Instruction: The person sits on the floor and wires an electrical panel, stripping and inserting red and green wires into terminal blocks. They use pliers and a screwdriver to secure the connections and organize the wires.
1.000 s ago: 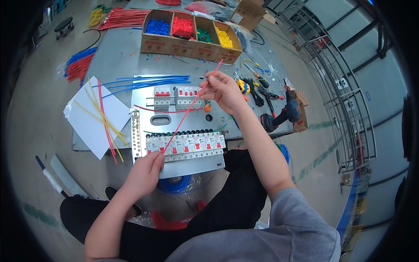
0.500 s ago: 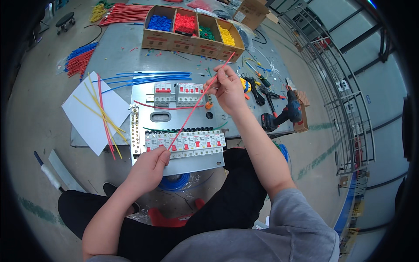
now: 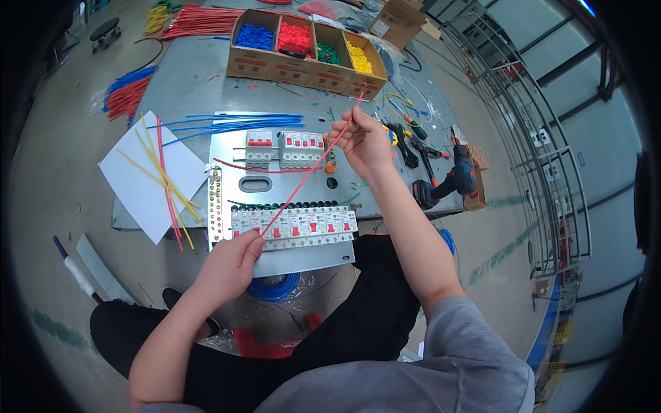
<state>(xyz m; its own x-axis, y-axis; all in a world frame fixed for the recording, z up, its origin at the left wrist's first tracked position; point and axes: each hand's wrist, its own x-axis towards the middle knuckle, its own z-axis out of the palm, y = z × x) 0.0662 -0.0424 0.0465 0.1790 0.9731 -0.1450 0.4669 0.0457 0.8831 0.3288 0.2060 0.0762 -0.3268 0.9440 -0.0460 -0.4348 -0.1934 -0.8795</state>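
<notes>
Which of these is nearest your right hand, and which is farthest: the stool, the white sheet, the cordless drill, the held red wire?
From the head view, nearest first:
1. Red wire: in the right hand itself.
2. Cordless drill: to its right.
3. White sheet: well to its left.
4. Stool: far off, upper left.

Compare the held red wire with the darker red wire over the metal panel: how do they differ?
The held red wire runs nearly straight between the left hand and right hand; the darker red wire curves and neither hand holds it. The held red wire slants up to the right; the darker red wire runs mostly sideways over the metal panel. Both are thin and red.
</notes>
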